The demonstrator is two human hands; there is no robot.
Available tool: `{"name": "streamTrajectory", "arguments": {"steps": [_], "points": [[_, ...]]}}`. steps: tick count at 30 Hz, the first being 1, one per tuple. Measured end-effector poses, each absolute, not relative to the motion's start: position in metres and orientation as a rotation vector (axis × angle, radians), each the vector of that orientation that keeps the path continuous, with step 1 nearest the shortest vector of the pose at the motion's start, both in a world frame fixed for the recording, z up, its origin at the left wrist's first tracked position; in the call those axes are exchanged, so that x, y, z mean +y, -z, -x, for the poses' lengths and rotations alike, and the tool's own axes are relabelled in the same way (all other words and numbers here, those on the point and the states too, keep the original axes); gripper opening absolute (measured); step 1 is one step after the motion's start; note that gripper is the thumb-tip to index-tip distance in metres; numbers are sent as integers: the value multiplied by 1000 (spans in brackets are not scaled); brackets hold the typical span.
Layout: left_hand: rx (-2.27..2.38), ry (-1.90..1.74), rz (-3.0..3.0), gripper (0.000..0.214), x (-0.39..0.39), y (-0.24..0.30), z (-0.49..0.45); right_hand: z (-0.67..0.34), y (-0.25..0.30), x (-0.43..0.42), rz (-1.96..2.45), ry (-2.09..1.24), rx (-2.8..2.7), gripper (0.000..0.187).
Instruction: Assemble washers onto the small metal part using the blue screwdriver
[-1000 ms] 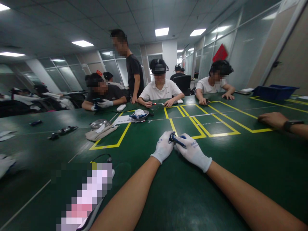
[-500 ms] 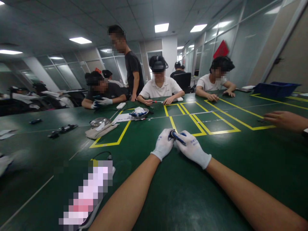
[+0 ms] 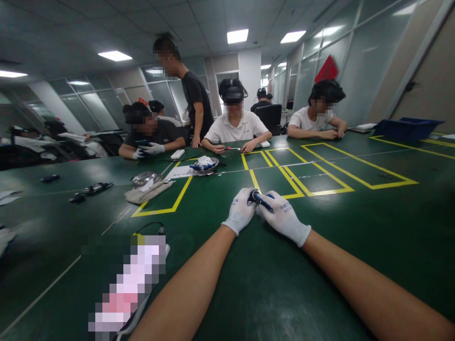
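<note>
My left hand [image 3: 241, 211], in a white glove with blue-coated fingers, is closed around a small dark cylindrical part [image 3: 254, 195] with a shiny round rim. From the other side my right hand [image 3: 285, 216], gloved the same way, has its fingers closed against this part. The two hands meet just above the green table, near the middle of the view. Fingers hide most of the part, so its exact kind cannot be made out.
Yellow tape outlines mark the green table [image 3: 341, 255]. A phone-like blurred object [image 3: 128, 289] lies at left. Beyond are black cylindrical items [image 3: 94, 188], a cloth bag [image 3: 147, 193], a metal bowl [image 3: 209, 166] and a blue bin [image 3: 408, 129]. Several people are across the table.
Another person's hand at the right edge has left the view, and small dark bits show there. The person at far right has drawn their hands together. My hands stay almost in place.
</note>
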State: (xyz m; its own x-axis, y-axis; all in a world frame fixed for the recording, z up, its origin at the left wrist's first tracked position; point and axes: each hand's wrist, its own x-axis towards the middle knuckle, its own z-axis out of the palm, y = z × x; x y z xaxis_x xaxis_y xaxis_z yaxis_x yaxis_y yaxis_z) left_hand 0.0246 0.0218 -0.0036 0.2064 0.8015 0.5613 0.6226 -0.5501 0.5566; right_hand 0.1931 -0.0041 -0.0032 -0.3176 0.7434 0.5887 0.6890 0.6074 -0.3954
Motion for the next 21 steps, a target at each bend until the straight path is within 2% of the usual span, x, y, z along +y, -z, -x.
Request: {"name": "streamTrajectory", "arguments": {"steps": [21], "points": [[1373,-1218,-2297,37,25,7,-24,-192,4,-3,1194,54,-2158,30]]}}
